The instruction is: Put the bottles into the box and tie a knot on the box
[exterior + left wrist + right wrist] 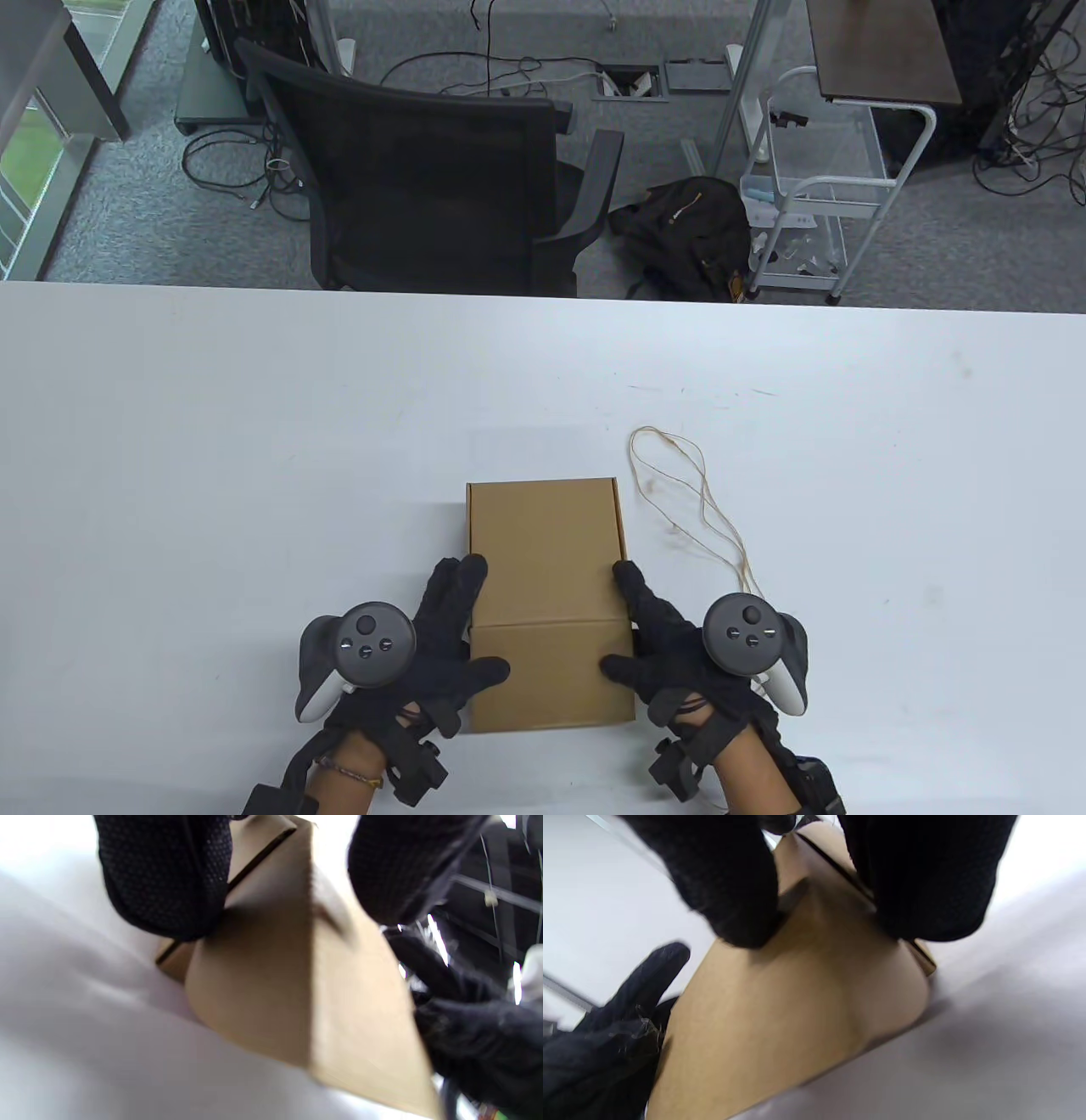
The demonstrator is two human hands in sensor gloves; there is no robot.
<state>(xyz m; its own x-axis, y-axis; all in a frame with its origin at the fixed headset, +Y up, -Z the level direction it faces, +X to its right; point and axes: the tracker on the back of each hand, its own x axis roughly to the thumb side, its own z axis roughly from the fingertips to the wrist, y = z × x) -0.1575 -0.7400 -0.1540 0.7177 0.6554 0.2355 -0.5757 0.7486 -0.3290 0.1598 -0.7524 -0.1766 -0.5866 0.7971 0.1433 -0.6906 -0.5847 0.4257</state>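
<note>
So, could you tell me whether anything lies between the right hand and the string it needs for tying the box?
Nothing visible does. The string lies loose on bare table just right of the closed box, and the right hand holds that box's right side.

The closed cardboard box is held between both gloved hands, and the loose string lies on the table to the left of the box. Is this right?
Not quite. The string lies on the table to the right of the box, beyond the right hand, as the table view shows. The rest stands: the box is closed and held between the left hand and the right hand.
</note>
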